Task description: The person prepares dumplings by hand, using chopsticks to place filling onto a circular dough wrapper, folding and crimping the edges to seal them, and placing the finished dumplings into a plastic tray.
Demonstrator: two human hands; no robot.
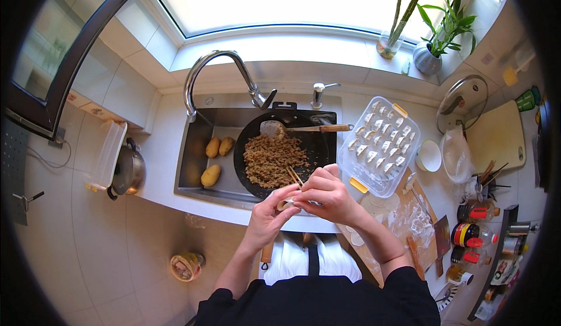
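Observation:
My left hand (269, 216) cups a folded dumpling wrapper (285, 203) over the front edge of the sink. From the right, my right hand (331, 194) pinches the same wrapper, its fingertips meeting those of the left. A pair of wooden chopsticks (294, 175) juts out from my right hand toward the wok. Whether filling lies inside the wrapper is hidden by my fingers. Just beyond both hands, a black wok (316, 144) in the sink holds brown minced filling (274, 161). A wooden-handled spatula (272, 129) rests on that filling.
Three potatoes (211, 175) lie in the steel sink (228, 124), under a curved faucet (221, 53). To the right, a plastic box (346, 164) holds rows of dumplings (385, 146). A floured wooden board (385, 256) carries wrappers (381, 205), a rolling pin (415, 258) and a cleaver (442, 236).

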